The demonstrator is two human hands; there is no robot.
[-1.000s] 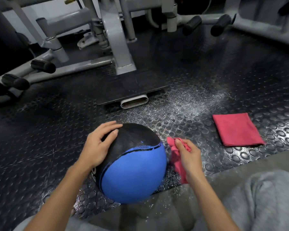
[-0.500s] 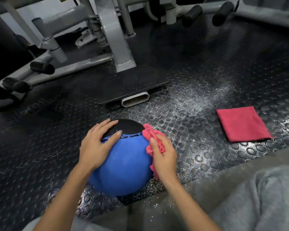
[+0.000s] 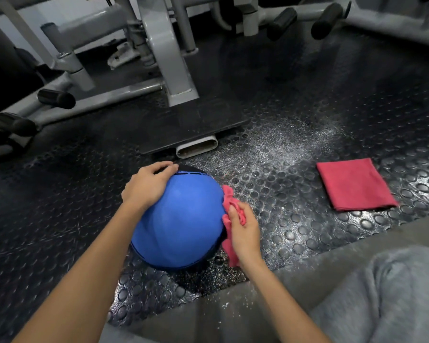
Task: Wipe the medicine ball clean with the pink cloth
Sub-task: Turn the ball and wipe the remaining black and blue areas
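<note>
Down on the floor, a round blue-and-black medicine ball (image 3: 178, 224) sits on the dark studded rubber matting (image 3: 295, 144), right in front of the person's grey-trousered knee (image 3: 386, 293). The blue panel faces up and only a sliver of black shows at the far edge. The left hand (image 3: 146, 186) is laid over the ball's upper left shoulder, its fingers bent and clamped over the top, where blue meets black. The right hand (image 3: 244, 229) is on the opposite side, its fingers and thumb closed on a crumpled pink cloth (image 3: 229, 201) that is pressed against the ball's right flank; a tail of the cloth hangs down below the wrist.

Well off to the right, apart from all this, a folded red square cloth (image 3: 354, 185) lies flat on the matting. A pale, dusty patch marks the floor between it and the ball. Beyond the ball stands a grey steel gym machine frame (image 3: 169, 58) on a flat black base plate (image 3: 191, 122), with black foam-padded roller bars (image 3: 56, 98) sticking out at the left.
</note>
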